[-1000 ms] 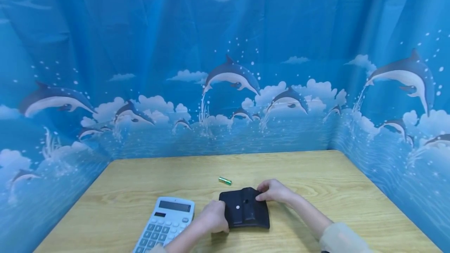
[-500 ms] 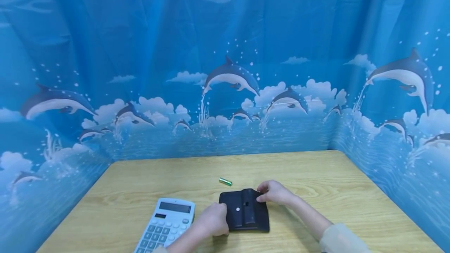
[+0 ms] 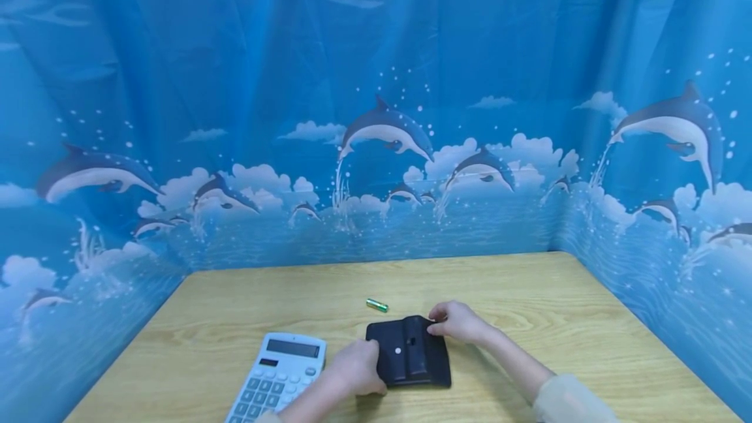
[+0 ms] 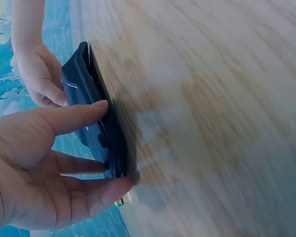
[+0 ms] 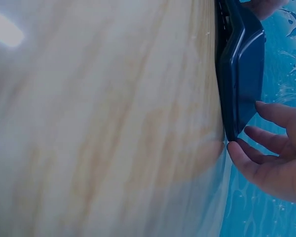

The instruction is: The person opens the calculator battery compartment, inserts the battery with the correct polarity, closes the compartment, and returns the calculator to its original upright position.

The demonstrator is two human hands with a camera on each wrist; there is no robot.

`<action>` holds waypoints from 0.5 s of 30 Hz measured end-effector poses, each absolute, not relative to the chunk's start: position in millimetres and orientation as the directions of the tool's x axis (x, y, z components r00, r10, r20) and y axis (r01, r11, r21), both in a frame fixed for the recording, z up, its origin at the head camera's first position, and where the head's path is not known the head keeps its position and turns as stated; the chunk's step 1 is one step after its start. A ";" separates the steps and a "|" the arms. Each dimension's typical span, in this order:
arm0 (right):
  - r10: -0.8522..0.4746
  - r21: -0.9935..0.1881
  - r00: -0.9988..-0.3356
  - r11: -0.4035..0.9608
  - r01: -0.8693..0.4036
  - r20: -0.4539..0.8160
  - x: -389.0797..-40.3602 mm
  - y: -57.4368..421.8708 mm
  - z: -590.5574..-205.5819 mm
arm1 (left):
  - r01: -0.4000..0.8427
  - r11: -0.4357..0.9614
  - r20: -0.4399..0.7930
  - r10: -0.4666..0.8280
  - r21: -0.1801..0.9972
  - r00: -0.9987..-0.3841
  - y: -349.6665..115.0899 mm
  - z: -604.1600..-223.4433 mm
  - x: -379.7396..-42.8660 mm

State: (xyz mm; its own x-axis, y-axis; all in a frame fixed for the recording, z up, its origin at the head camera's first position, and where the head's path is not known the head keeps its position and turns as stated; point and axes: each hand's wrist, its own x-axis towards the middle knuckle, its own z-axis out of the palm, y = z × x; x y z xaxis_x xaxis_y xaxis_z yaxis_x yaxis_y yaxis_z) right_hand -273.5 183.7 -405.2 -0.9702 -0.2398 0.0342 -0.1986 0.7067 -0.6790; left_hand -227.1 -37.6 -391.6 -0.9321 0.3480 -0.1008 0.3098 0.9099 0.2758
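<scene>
Near the table's front lies a flat, dark, roughly square object [image 3: 437, 367], with a raised band down its middle, a small hole in the band and a white dot; its exact kind is unclear. My left hand [image 3: 357, 365] grips its left edge between thumb and fingers. At the far right corner my right hand [image 3: 461, 320] pinches it. From the left wrist view, the object [image 4: 81, 76] looks thick and tilted in the picture, with my left thumb across its edge. In the right wrist view its sloped side [image 5: 249, 69] meets my right fingertips [image 5: 238, 148].
Just beyond the dark object lies a green and gold battery [image 3: 377, 305]. A light blue calculator [image 3: 288, 365] sits to the left, partly covered by my left forearm. Behind the wooden table [image 3: 264, 292] hangs a blue curtain [image 3: 282, 83] printed with dolphins.
Both hands keep their hold on the dark object, which has barely shifted. The left hand's digits at the near left corner reach slightly further right. Battery and calculator stay put.
</scene>
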 end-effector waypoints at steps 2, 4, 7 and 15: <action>-0.239 -0.651 -0.970 0.730 -0.208 0.042 -272.7 183.9 -403.0 | 0.312 0.911 -0.102 0.349 0.268 -0.932 -38.6 -392.2 -227.7; -0.235 -0.619 -0.970 0.754 -0.220 0.059 -271.6 183.9 -400.7 | 0.333 0.912 -0.101 0.365 0.240 -0.926 -39.7 -392.9 -229.2; -0.224 -0.592 -0.972 0.774 -0.225 0.076 -269.9 183.6 -398.2 | 0.380 0.902 -0.104 0.406 0.207 -0.908 -40.2 -392.8 -232.1; -0.153 -0.507 -0.988 0.850 -0.141 0.019 -260.6 175.2 -390.5 | 0.485 0.862 -0.117 0.502 0.144 -0.857 -40.5 -391.2 -238.1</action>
